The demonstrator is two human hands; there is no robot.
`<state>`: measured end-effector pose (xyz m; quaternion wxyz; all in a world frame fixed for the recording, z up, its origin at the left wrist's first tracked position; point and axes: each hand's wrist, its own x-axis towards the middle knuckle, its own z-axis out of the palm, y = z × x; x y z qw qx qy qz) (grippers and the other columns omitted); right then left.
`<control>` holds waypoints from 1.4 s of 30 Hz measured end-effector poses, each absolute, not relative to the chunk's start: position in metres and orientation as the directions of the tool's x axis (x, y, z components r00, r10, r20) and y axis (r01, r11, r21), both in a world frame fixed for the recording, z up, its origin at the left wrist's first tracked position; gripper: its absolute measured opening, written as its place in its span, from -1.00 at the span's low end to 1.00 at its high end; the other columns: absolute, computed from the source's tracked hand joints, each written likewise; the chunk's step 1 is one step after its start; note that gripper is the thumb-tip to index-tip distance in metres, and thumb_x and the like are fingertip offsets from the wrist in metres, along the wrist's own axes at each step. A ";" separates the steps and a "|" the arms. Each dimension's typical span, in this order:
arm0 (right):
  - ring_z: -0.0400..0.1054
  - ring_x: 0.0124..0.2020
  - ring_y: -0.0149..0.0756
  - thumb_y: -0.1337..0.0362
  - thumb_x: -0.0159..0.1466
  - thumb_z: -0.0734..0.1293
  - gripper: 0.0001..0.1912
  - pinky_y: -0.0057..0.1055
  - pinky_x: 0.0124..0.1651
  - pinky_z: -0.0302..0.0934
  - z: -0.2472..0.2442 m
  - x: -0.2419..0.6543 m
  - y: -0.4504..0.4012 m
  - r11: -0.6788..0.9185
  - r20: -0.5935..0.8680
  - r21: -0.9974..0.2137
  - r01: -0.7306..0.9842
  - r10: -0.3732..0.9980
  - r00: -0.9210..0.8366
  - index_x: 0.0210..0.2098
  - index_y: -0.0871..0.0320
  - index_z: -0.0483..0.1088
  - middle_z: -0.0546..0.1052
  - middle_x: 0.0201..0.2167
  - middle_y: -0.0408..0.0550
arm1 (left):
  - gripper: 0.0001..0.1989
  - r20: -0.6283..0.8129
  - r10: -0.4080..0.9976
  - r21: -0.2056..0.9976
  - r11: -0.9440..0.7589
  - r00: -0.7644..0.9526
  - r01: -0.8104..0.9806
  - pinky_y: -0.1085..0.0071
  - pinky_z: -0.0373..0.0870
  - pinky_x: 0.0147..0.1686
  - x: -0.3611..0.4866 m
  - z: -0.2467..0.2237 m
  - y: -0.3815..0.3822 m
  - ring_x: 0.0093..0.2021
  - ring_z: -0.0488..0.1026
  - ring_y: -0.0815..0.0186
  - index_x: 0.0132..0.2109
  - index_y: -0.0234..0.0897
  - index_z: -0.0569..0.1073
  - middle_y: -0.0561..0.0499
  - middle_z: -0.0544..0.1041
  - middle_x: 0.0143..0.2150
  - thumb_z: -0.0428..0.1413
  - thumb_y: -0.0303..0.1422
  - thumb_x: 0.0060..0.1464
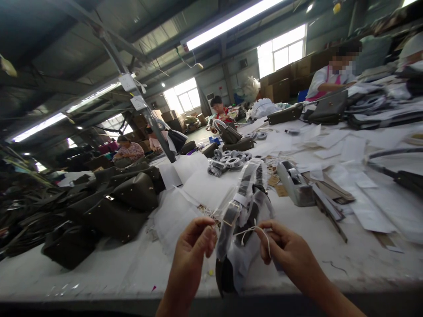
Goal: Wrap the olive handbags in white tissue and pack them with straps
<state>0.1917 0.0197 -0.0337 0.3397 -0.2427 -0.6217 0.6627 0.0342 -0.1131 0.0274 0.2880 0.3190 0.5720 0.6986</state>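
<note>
In front of me a dark handbag (227, 275) stands at the table edge, partly covered in thin white wrapping. Its buckled strap (228, 218) rises in a loop, also wrapped in clear film. A thin white string (245, 230) is pinched between the thumb and fingers of my right hand (280, 244), just right of the strap, and its loose end curls down over the fingers. My left hand (196, 242) is close to the left side of the strap with fingers curled together; anything held in them is hidden.
Dark green bags (127, 207) are piled at the left. A tape dispenser (297, 187), cardboard strips and white sheets (373, 207) lie at the right. Grey wrapped rolls (231, 159) sit behind the bag. Beyond a metal post (152, 119), several people work among more bags.
</note>
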 end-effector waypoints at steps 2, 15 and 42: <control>0.35 -0.63 -0.33 -0.08 0.26 0.33 -0.63 -0.41 -0.44 0.26 -0.039 0.189 0.019 0.114 0.136 -0.991 -0.075 0.762 -0.633 -0.27 0.13 0.45 0.47 -0.69 -0.20 | -0.74 0.191 0.698 0.982 -0.136 -0.691 0.134 0.53 0.25 -0.43 0.014 0.027 -0.111 -0.45 0.27 0.45 -0.13 -0.19 0.55 0.07 0.48 -0.38 0.27 -0.17 0.08; 0.47 -0.55 -0.27 0.16 0.32 0.30 -0.74 -0.42 -0.41 0.34 -0.040 0.152 0.010 0.342 0.296 -0.937 -0.068 0.679 -0.672 -0.13 0.08 0.59 0.57 -0.56 -0.14 | -0.68 -0.130 0.984 0.963 0.154 -0.119 0.222 0.41 0.34 -0.31 -0.014 0.018 -0.072 -0.31 0.45 0.26 -0.31 -0.29 0.62 -0.02 0.54 -0.36 0.33 -0.10 -0.07; 0.59 -0.25 -0.35 0.31 0.32 0.35 -0.94 -0.60 -0.17 0.45 -0.022 0.172 0.004 0.570 0.602 -0.771 -0.284 0.506 -0.618 -0.21 0.03 0.46 0.66 -0.26 -0.16 | -0.37 0.133 0.925 0.983 -0.169 -0.356 -0.071 0.51 0.29 -0.43 0.001 0.000 -0.112 -0.40 0.34 0.42 0.03 -0.25 0.57 0.01 0.50 -0.33 0.39 -0.03 -0.17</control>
